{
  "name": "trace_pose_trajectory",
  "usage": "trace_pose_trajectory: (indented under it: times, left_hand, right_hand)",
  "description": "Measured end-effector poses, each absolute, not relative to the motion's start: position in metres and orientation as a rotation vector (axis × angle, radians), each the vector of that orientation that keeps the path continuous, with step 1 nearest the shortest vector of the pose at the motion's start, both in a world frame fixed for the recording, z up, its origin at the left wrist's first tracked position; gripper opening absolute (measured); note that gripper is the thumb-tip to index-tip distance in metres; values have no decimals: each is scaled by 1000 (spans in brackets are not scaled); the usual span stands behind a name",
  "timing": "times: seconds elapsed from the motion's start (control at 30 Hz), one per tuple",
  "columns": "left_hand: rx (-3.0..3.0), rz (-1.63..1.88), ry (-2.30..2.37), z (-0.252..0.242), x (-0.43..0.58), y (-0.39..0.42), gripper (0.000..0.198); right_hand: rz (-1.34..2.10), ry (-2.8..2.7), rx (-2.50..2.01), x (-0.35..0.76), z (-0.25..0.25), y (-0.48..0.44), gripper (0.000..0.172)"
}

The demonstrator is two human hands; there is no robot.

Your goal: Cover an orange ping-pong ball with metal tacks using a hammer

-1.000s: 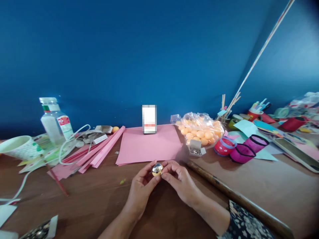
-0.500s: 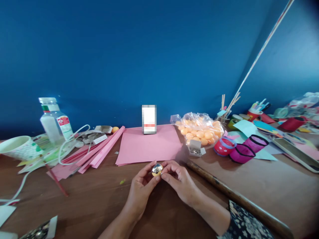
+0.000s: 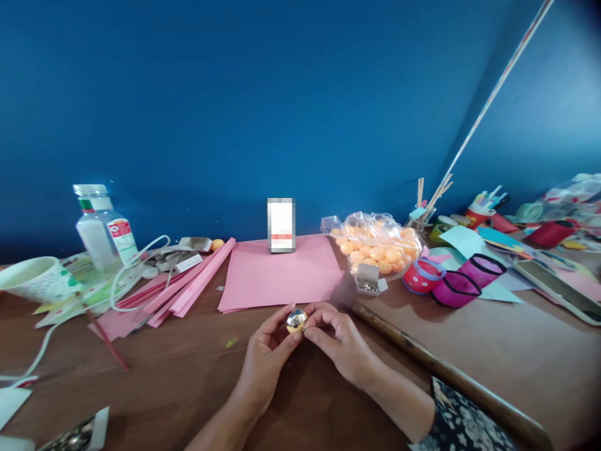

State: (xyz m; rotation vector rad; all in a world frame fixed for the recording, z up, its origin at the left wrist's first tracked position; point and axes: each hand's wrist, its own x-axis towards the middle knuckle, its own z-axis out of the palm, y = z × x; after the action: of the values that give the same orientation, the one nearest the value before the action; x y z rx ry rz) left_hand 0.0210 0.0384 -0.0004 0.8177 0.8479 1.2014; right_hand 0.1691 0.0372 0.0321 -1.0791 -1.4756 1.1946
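Note:
Low over the brown table, both my hands meet around a small shiny ball, silver on top and orange-gold below. My left hand cups it from the left with curled fingers. My right hand pinches at its right side with thumb and fingertips. Just beyond my hands lies a stack of pink paper sheets. A small open box of metal pins sits to the right of the sheets.
A clear bag of orange balls lies at the back right, with pink and red cups beside it. A wooden stick runs diagonally at the right. A bottle, paper cup, cord and folded pink strips crowd the left.

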Motion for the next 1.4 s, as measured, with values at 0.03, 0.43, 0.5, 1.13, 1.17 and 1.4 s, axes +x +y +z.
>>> trace_pose_trajectory:
  times: [0.03, 0.43, 0.5, 1.13, 1.17, 1.4]
  left_hand:
    - [823, 1201, 849, 0, 21, 38, 46]
    - [821, 1190, 871, 1, 21, 38, 49]
    - [826, 1182, 874, 3, 21, 37, 48]
    - [859, 1185, 856, 6, 22, 37, 47]
    - [864, 1184, 858, 6, 22, 37, 48]
    - [915, 1199, 892, 7, 22, 37, 47]
  right_hand:
    - [1193, -1477, -1080, 169, 32, 37, 6]
    - [1183, -1499, -1086, 170, 33, 36, 5]
    - [1172, -1508, -1098, 171, 33, 36, 5]
    - [1158, -1572, -1101, 172, 33, 36, 8]
    - [1156, -1575, -1103, 172, 33, 35, 8]
    - [1145, -1599, -1118, 174, 34, 36, 9]
